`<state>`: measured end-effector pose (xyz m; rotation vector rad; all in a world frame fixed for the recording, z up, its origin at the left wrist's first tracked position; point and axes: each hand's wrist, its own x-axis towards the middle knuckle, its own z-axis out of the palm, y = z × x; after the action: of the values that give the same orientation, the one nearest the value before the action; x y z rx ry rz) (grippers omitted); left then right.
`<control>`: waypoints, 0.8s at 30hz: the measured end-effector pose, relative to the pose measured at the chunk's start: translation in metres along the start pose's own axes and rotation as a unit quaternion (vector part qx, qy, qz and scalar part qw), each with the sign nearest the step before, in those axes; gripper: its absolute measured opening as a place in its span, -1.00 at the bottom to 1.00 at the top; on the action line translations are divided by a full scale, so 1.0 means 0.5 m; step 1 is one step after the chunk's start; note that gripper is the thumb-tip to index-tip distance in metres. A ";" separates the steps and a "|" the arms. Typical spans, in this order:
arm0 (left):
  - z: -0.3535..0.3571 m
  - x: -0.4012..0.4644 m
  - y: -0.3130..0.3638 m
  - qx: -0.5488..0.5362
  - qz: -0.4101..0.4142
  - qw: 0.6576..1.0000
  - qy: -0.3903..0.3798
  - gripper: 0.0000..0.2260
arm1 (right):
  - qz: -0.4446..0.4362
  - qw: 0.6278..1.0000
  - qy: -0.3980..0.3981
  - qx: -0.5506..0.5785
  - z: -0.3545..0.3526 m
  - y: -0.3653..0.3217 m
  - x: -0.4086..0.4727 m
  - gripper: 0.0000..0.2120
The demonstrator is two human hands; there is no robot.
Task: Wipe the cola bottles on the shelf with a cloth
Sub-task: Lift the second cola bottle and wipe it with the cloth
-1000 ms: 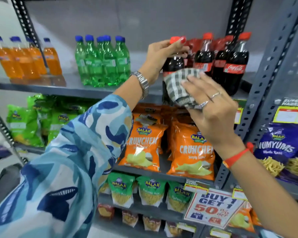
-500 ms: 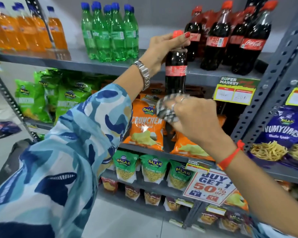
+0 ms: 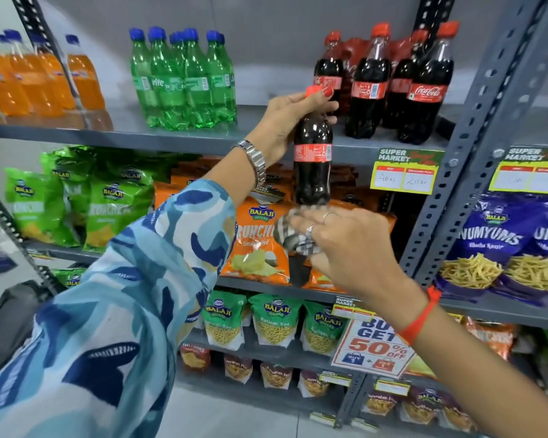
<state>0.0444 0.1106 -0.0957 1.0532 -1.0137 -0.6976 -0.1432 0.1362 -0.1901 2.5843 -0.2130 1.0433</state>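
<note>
My left hand [image 3: 290, 121] grips a cola bottle [image 3: 313, 165] by its neck, just under the red cap, and holds it upright in the air in front of the top shelf's edge [image 3: 178, 141]. My right hand [image 3: 345, 251] is shut on a bunched grey checked cloth [image 3: 293, 230], pressed against the bottle's underside. Several more cola bottles [image 3: 393, 86] with red caps stand on the top shelf, behind and to the right of the held one.
Green soda bottles [image 3: 184, 80] and orange soda bottles [image 3: 45, 80] stand further left on the same shelf. Snack bags [image 3: 260, 245] fill the lower shelves. A grey perforated upright [image 3: 475, 147] rises at the right, with price tags [image 3: 405, 172] on the shelf edge.
The cola bottle has come off the shelf and now hangs lower, in front of its edge. The cloth slid from the bottle's label down to its base.
</note>
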 end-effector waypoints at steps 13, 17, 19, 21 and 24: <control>0.042 -0.009 -0.001 -0.110 0.016 0.991 -0.070 -0.90 | 0.074 0.990 0.119 0.030 -0.062 0.015 0.008 -0.68; 0.064 -0.013 -0.005 -0.109 0.014 0.991 -0.076 -0.89 | 0.111 0.984 0.134 -0.026 -0.065 0.045 0.032 -0.59; 0.063 -0.011 -0.007 -0.116 0.017 0.990 -0.077 -0.90 | 0.090 0.993 0.071 -0.031 -0.040 0.041 0.009 -0.55; 0.056 -0.009 -0.009 -0.127 0.014 0.989 -0.078 -0.91 | 0.055 0.998 0.018 -0.004 -0.024 0.026 -0.025 -0.56; 0.050 -0.006 -0.015 -0.142 0.000 0.986 -0.091 -0.91 | 0.046 0.997 0.038 0.039 -0.039 0.024 -0.042 -0.58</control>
<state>0.0203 0.1013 -0.1000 0.7519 -1.0347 -0.9214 -0.1740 0.1322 -0.1887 2.6189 -0.2802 1.2039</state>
